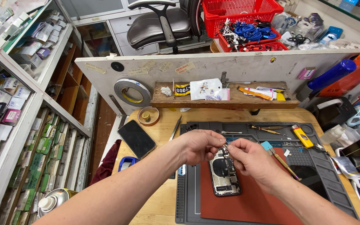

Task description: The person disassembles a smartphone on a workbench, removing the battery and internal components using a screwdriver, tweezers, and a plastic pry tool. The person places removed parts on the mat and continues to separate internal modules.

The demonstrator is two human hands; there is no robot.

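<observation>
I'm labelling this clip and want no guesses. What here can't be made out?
Head view only:
- What the left hand and right hand pinch over the opened phone: too small, covered by fingertips.
- The phone's top edge: hidden behind both hands.
- The red mat: its near side cut off by the bottom edge.
- The spray can: cut off at the bottom.

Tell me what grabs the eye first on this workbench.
The opened phone lies on a red mat at the centre, its insides bare, with the left hand and right hand pinching at its top edge. At the back, a red basket stands over a tray with blue cables. A yellow lighter lies to the right on the grey work mat.
</observation>
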